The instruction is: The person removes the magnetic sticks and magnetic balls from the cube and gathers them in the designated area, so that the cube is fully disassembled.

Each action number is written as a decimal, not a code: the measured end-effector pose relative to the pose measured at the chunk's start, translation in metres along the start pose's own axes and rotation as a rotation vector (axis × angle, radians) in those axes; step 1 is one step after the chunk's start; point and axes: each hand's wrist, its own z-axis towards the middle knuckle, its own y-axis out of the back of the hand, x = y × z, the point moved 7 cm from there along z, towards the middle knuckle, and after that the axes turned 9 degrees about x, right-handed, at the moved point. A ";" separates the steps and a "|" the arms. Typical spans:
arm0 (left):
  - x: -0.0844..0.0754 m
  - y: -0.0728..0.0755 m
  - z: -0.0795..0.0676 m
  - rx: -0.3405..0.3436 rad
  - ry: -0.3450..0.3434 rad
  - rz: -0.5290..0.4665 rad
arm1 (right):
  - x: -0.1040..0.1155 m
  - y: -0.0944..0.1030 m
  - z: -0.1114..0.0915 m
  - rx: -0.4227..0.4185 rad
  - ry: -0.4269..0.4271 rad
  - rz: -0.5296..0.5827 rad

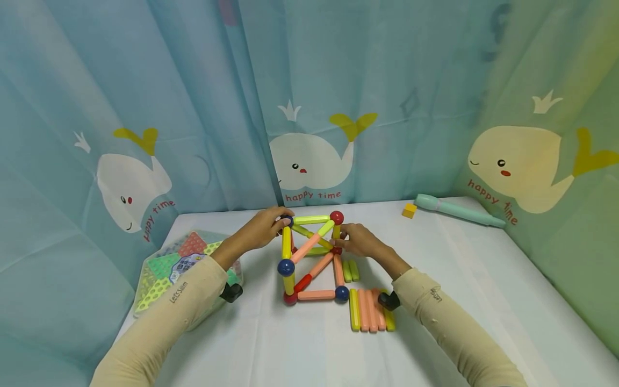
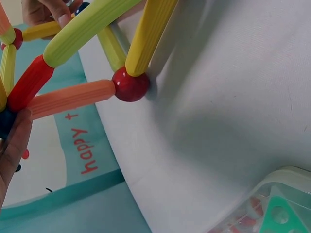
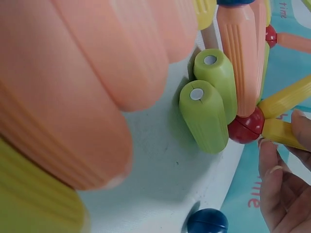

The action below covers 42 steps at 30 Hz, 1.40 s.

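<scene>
Our left grip (image 1: 263, 228) pinches dark-blue shiny ball (image 1: 288, 221); right grip (image 1: 360, 240), yellow ridged rod (image 1: 336, 231). Multicoloured rod-and-ball frame (image 1: 309, 246) stands between, on white surface (image 1: 256, 344); uneven pull could pop it apart, we judge.

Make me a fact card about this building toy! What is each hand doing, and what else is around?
Left hand: holds a shiny dark blue ball at a top corner
Right hand: pinches an upright, ribbed yellow stick
Build: boxy frame of colourful sticks and balls
Loose: two short light-green sticks; row of peach and yellow sticks
Left side: clear plastic box
Far right: small orange-yellow cube; mint-green pen-shaped thing
</scene>
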 end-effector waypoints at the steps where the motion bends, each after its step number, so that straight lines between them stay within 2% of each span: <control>1: 0.000 0.000 0.000 0.001 0.000 0.003 | 0.000 0.000 0.000 -0.001 0.000 -0.003; 4: 0.000 0.000 -0.001 0.000 0.002 0.010 | 0.000 0.000 0.000 -0.011 0.010 -0.021; 9: -0.001 0.000 -0.002 -0.003 0.006 0.026 | 0.005 0.001 -0.003 -0.022 0.099 -0.029; 12: -0.001 0.001 -0.001 -0.006 0.007 0.031 | 0.006 0.001 -0.005 -0.013 0.112 -0.010; 21: -0.001 0.002 0.000 -0.015 -0.004 0.034 | -0.001 0.000 -0.001 0.019 0.028 -0.027; 25: 0.000 0.000 -0.002 -0.011 -0.012 0.024 | 0.000 0.002 -0.004 -0.034 0.068 0.006; 30: 0.001 -0.001 -0.002 -0.004 -0.007 0.014 | 0.003 0.009 -0.010 -0.163 0.201 0.151; 33: 0.002 -0.001 -0.001 -0.006 0.000 0.016 | 0.002 0.012 -0.011 -0.206 0.256 0.203; 42: 0.000 -0.001 -0.002 0.000 -0.004 0.005 | -0.004 0.010 -0.016 -0.220 0.252 0.216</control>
